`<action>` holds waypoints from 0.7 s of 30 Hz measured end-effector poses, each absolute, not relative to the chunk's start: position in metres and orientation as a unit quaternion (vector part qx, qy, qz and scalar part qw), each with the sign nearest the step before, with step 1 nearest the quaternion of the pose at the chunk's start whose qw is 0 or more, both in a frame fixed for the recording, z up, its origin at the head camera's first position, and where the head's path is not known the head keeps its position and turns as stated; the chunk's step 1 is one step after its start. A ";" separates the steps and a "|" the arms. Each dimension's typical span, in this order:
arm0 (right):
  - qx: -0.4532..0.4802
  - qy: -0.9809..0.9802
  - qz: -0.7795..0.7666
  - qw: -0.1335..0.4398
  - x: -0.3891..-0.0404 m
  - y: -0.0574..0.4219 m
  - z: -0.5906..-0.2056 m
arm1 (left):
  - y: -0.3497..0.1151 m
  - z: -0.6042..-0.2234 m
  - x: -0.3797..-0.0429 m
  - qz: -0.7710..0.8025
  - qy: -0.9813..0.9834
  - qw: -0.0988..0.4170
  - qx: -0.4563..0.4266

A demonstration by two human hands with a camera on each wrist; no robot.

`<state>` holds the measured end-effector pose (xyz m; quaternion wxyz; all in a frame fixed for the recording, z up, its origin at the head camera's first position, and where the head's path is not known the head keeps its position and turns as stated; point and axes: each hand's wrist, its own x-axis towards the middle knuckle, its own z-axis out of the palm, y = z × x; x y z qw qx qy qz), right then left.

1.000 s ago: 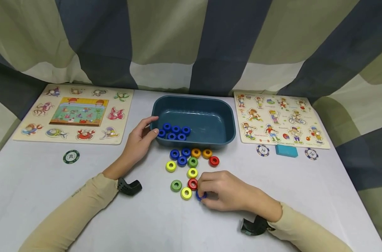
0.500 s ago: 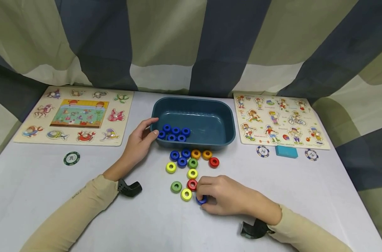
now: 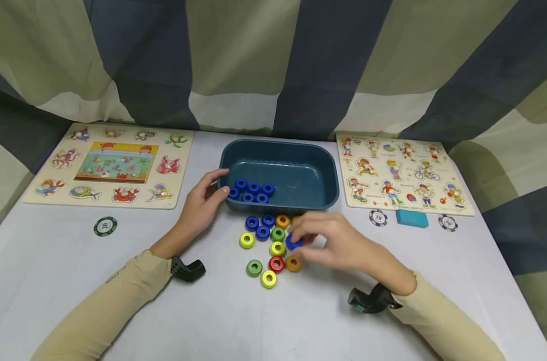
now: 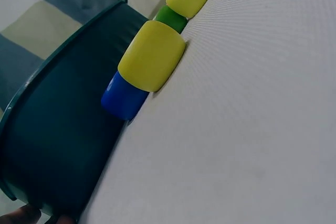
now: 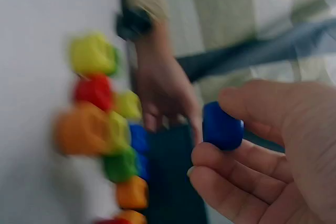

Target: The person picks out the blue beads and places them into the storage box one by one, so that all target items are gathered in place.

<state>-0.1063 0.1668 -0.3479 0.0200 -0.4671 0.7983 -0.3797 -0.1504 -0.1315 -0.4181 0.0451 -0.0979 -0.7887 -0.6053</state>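
My right hand (image 3: 334, 238) pinches a blue bead (image 5: 223, 125) between thumb and fingers, above the cluster of beads on the table. That cluster holds blue, orange, green and red ones, with a yellow bead (image 3: 246, 240) at its left and an orange bead (image 3: 293, 263) just below the held one. Behind it stands a dark teal plastic tub (image 3: 296, 173), with several blue beads (image 3: 253, 188) gathered in its front left corner. At the tub's left side my left hand (image 3: 203, 203) rests its thumb and index finger against the rim; its other fingers are mostly hidden in the head view.
A wooden sea-animal puzzle board (image 3: 108, 165) lies to the left, with a dark poker chip (image 3: 105, 226) before it. To the right is a sports-figure puzzle board (image 3: 401, 173); a teal block (image 3: 412, 218) sits between two chips. A checked curtain (image 3: 237, 60) hangs behind.
My right hand has lifted the blue bead from the front of the cluster and moved it up toward the tub, uncovering the orange bead. My left hand stays at the tub.
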 end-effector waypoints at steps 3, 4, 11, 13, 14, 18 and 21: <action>-0.419 0.818 -0.394 -0.013 -0.132 0.163 -0.335 | -0.132 -0.417 -0.151 -0.605 -0.789 0.046 -0.098; -0.404 0.828 -0.389 -0.019 -0.141 0.161 -0.332 | -0.132 -0.417 -0.151 -0.604 -0.789 0.045 -0.098; -0.320 0.907 -0.264 0.077 -0.201 0.137 -0.339 | -0.133 -0.418 -0.150 -0.601 -0.791 0.051 -0.098; -0.314 0.912 -0.235 0.123 -0.210 0.129 -0.346 | -0.133 -0.418 -0.150 -0.600 -0.792 0.051 -0.098; -0.314 0.911 -0.228 0.142 -0.213 0.126 -0.350 | -0.133 -0.418 -0.150 -0.601 -0.792 0.050 -0.098; -0.318 0.903 -0.232 0.174 -0.217 0.117 -0.360 | -0.132 -0.418 -0.150 -0.602 -0.791 0.045 -0.098; -0.314 0.901 -0.247 0.170 -0.217 0.114 -0.364 | -0.132 -0.417 -0.150 -0.603 -0.790 0.044 -0.098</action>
